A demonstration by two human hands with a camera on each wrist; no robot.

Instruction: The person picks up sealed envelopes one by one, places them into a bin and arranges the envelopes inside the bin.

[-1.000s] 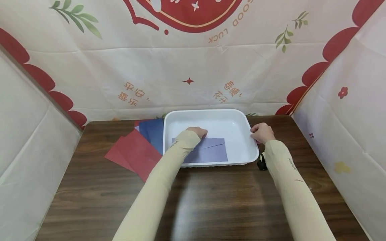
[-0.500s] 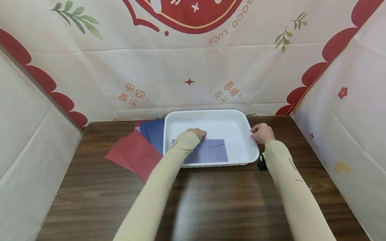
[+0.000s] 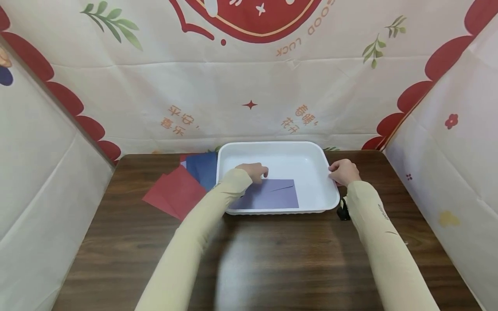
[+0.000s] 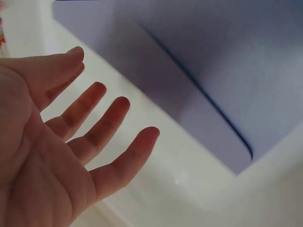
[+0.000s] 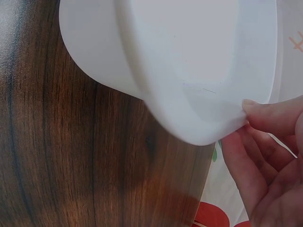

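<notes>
A lavender envelope (image 3: 275, 196) lies flat along the near side of a white plastic tray (image 3: 305, 166), its flap line facing up. Over the tray's left half, my left hand (image 3: 253, 172) hovers at the envelope's far edge. In the left wrist view this hand (image 4: 52, 137) has its fingers loosely bent and spread beside the envelope (image 4: 189, 85), holding nothing. At the tray's right side, my right hand (image 3: 345, 172) grips the rim. The right wrist view shows the thumb on the rim of the tray (image 5: 203, 135) and the other fingers underneath.
Left of the tray, red envelopes (image 3: 175, 192) and a dark blue envelope (image 3: 202, 168) lie overlapping on the brown wooden table (image 3: 116, 259). A small black object (image 3: 343, 211) sits near the right sleeve. A printed cloth (image 3: 249, 82) hangs behind the table.
My left hand has come away from the envelope's far edge and shifted slightly left, its fingers loosening. The right hand stays on the tray's rim. The head view has turned a little left.
</notes>
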